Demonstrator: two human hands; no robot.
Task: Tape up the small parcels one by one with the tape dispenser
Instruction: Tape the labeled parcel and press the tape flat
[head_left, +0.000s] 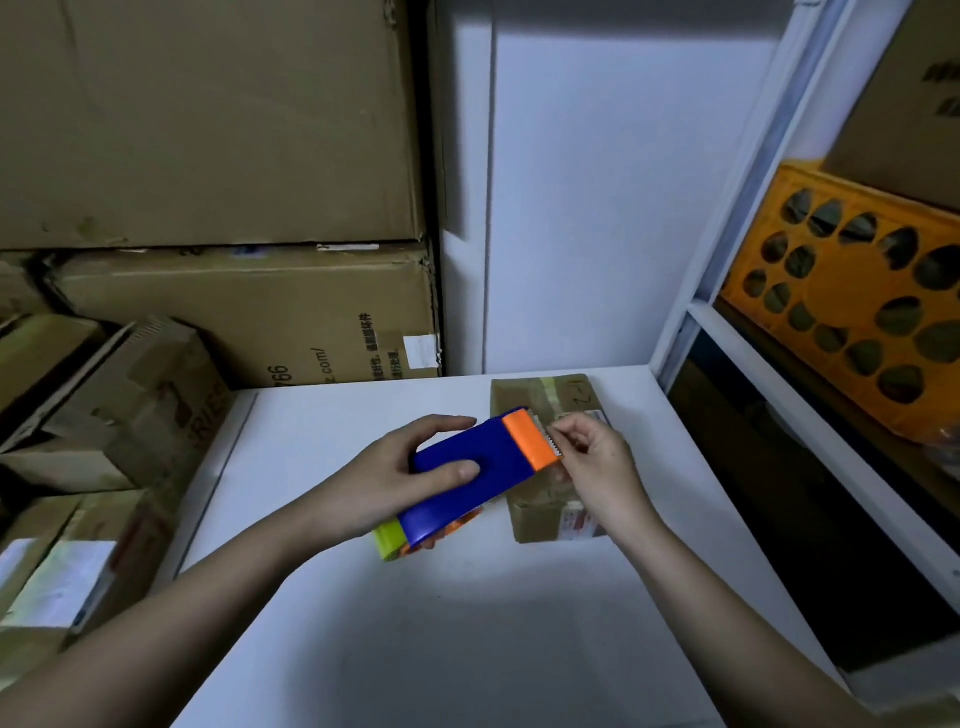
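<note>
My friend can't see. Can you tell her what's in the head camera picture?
A left hand grips a blue and orange tape dispenser above a white table, while the right hand pinches at its toothed end. A small brown parcel lies beneath.

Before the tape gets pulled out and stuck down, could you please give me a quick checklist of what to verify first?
1. Left hand grips the tape dispenser firmly: ok.
2. Right hand fingers at the serrated cutter: ok.
3. Tape end actually pinched: cannot tell.
4. Brown parcel lies flat on the white table: ok.
5. Parcel held steady: not ok, neither hand rests on it.
</note>
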